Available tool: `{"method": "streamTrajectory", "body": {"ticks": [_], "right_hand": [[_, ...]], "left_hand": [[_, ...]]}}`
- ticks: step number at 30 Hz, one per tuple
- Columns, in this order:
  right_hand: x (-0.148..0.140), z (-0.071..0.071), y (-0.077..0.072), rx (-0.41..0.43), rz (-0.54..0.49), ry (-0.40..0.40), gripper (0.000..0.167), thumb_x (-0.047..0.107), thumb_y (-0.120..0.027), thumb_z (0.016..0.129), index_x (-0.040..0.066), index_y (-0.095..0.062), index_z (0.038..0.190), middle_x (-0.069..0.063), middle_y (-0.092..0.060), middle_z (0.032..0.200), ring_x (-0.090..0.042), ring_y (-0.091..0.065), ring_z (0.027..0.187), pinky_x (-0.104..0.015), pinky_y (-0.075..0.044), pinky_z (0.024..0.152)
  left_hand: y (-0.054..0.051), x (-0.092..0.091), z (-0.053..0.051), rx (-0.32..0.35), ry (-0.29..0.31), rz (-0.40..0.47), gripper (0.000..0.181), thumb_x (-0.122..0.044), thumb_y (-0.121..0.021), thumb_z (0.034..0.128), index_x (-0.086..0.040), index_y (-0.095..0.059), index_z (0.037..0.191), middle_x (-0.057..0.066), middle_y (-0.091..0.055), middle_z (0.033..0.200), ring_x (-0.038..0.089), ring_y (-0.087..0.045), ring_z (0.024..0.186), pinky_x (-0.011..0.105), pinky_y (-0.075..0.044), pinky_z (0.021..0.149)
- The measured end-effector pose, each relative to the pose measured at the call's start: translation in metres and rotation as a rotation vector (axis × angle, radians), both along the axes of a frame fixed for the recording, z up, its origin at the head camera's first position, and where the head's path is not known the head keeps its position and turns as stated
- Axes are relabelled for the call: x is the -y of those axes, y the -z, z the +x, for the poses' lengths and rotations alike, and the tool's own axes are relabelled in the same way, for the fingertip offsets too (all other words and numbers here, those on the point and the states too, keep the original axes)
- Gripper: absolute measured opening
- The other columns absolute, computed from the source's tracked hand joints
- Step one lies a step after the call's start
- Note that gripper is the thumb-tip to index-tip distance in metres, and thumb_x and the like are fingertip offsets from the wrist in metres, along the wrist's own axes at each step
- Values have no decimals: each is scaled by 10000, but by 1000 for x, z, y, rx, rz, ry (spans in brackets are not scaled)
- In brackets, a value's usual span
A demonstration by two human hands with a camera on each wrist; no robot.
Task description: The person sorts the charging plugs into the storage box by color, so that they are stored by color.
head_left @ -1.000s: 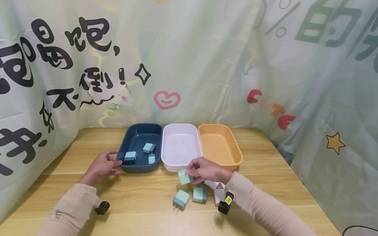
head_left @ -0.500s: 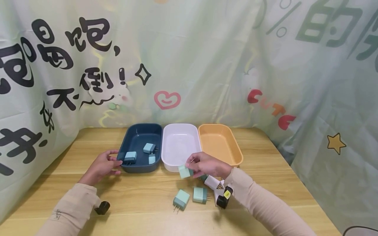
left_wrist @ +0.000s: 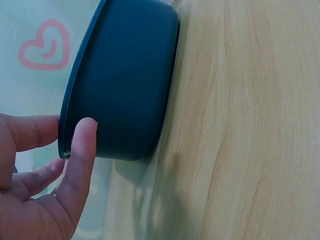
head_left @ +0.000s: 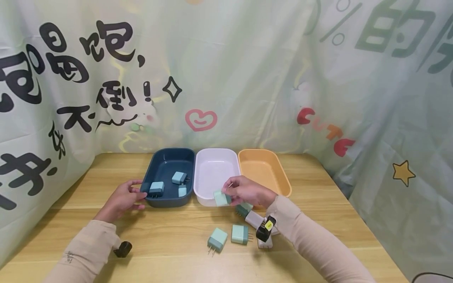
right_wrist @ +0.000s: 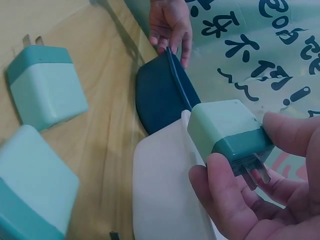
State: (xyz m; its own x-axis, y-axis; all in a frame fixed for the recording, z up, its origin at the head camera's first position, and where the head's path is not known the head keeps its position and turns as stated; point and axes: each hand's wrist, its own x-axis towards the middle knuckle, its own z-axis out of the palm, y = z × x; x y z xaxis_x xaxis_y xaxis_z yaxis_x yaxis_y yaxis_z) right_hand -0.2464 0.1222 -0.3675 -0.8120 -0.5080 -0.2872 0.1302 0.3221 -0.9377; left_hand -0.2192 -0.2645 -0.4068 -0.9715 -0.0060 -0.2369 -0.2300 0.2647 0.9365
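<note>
A green two-pronged charger is pinched between the thumb and fingers of my right hand, over the front edge of the white tray. The right wrist view shows its prongs pointing toward the palm, the charger held at its darker end. My left hand grips the front left corner of the dark blue tray; in the left wrist view the thumb and fingers of the hand pinch its rim. Three green chargers lie in that tray, one being this charger.
Two green chargers lie on the table in front of the trays. Another green charger and white chargers lie below my right hand, partly hidden by the wrist camera. An orange tray stands right of the white one.
My right hand has moved up and away from me with the charger, from in front of the white tray to its front edge. The left hand has stayed on the blue tray.
</note>
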Motion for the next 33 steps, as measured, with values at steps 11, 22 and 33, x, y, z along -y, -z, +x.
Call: {"method": "streamTrajectory", "body": {"ticks": [11, 22, 33], "right_hand": [[4, -12, -7, -35, 41, 8, 149, 129, -575, 981, -4, -583, 1048, -128, -515, 993, -230, -559, 822, -326, -570, 707], [7, -26, -11, -5, 19, 41, 173, 125, -576, 981, -18, -574, 1077, -109, -502, 997, -200, -538, 769, -300, -566, 718], [10, -42, -8, 29, 0, 39, 164, 115, -554, 993, -17, -567, 1090, -98, -560, 1001, -190, -580, 770, -318, -573, 745]], "left_hand": [[0, 1, 1, -6, 6, 3, 645, 42, -580, 936, 48, -230, 1478, 131, -371, 1009, 232, -572, 848, 355, -589, 680], [0, 1, 0, -2, 0, -9, 639, 35, -583, 937, 34, -244, 1479, 146, -377, 1040, 238, -563, 863, 357, -589, 698], [1, 1, 0, 5, -5, -19, 640, 26, -592, 936, 24, -255, 1480, 155, -378, 1053, 276, -552, 895, 359, -588, 700]]}}
